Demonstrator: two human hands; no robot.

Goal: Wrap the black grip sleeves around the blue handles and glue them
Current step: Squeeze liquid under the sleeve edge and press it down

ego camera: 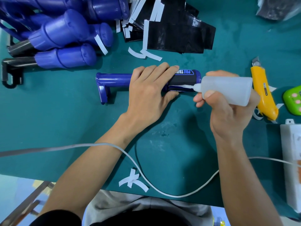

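A blue handle (114, 79) lies across the middle of the green table (65, 119). A black grip sleeve (182, 79) with white lettering is wrapped around its right end. My left hand (149, 88) grips the handle over the sleeve, fingers curled across the top. My right hand (228, 108) holds a translucent white glue bottle (228, 88), its nozzle touching the sleeve's open seam, where a white strip shows. A stack of black sleeves (179, 35) with white backing strips lies at the top centre.
Several blue handles (65, 38) are piled at the top left. A yellow utility knife (262, 92) and a green device (293, 100) lie at the right, above a white box (291, 160). A white cable (146, 180) and peeled white strips (133, 180) cross the near table.
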